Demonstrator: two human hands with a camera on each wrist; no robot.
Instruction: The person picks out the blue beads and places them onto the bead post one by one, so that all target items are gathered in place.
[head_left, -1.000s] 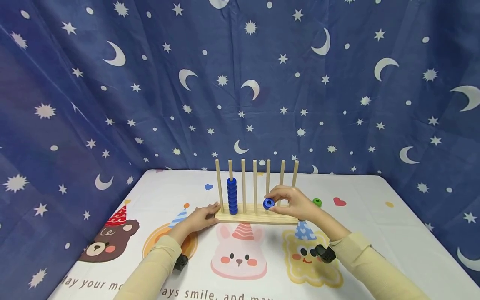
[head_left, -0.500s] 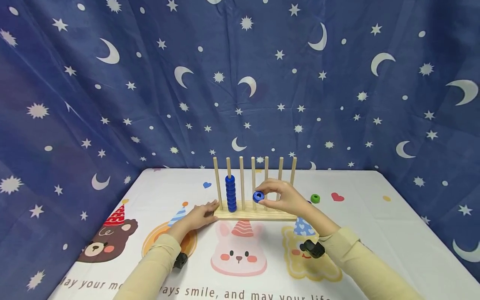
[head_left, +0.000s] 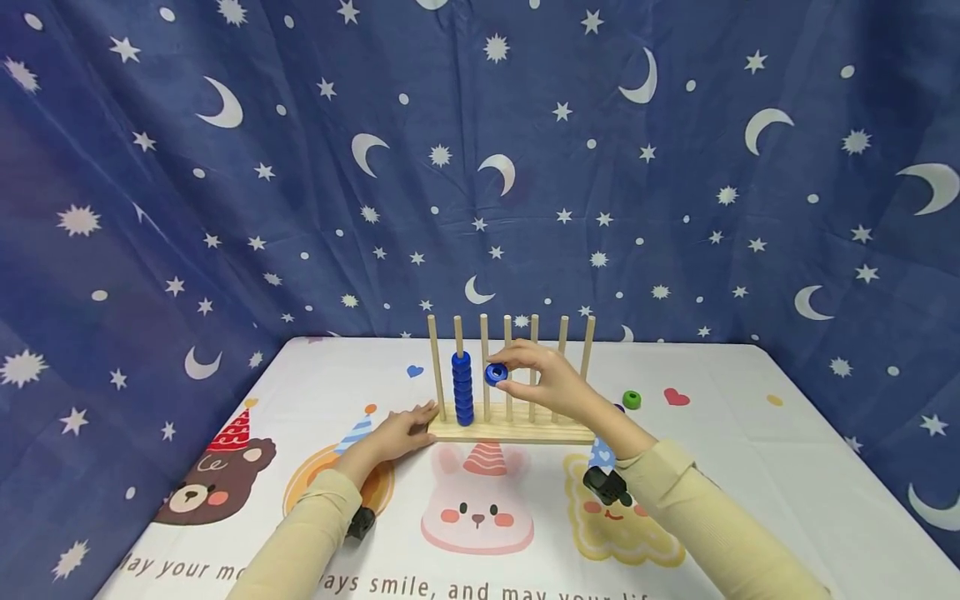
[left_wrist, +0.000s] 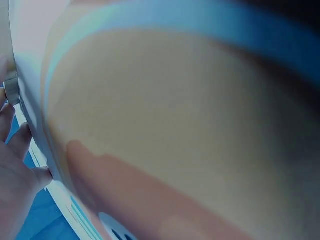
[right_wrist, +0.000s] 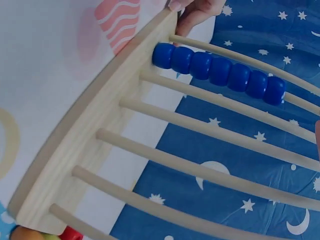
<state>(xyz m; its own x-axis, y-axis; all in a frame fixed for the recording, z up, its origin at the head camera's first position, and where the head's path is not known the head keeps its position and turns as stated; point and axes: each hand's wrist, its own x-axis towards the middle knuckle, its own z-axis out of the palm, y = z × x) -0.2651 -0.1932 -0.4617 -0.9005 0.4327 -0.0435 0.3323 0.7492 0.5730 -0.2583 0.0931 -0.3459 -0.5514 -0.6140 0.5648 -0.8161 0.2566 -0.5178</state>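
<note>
A wooden abacus (head_left: 510, 432) with several upright pegs stands on the table. One peg, second from the left, carries a stack of blue beads (head_left: 462, 390), also seen in the right wrist view as a blue row (right_wrist: 220, 71). My right hand (head_left: 553, 382) pinches a loose blue bead (head_left: 491, 379) between thumb and fingers, its hole showing. That bead is held in front of the pegs, right of the stack and below the peg tops. At the abacus's left end, my left hand (head_left: 393, 435) holds the base, thumb at the front and fingers behind.
A green bead (head_left: 632, 400) lies right of the abacus, with another blue bead (head_left: 618, 408) partly hidden by my right forearm. Orange and red beads (right_wrist: 74, 233) show by the base's end in the right wrist view. A starry curtain (head_left: 480, 167) hangs behind the table.
My right hand has moved left and upward with the blue bead, from the right-hand pegs to near the third peg. The left hand stays at the base's end.
</note>
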